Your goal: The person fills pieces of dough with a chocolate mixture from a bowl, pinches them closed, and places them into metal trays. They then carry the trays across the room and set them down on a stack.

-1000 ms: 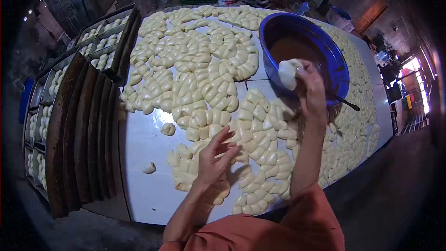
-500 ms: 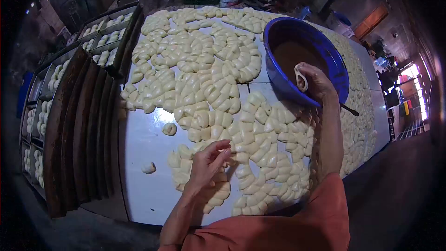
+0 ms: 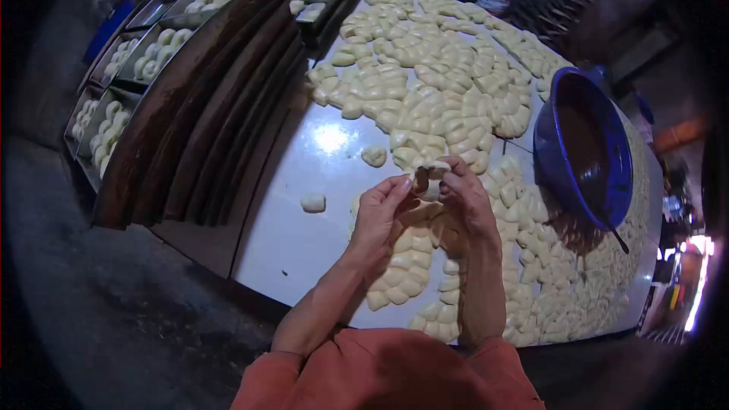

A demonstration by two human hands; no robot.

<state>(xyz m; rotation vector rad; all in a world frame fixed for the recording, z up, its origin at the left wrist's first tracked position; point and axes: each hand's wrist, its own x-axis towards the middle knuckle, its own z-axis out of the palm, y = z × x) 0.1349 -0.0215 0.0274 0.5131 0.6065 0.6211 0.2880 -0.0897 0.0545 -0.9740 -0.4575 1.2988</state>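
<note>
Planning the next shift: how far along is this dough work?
Done: trays on the rack hold shaped pieces. In hand: the left hand and right hand pinch one dough piece. Left: many loose dough pieces cover the table beside the blue bowl of brown paste.

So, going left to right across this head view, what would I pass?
Rack of trays → lone dough lump → left hand → dough piece pinched by both hands → right hand → blue basin.

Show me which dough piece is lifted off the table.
The dough piece pinched between left hand and right hand; every other one lies set down.
</note>
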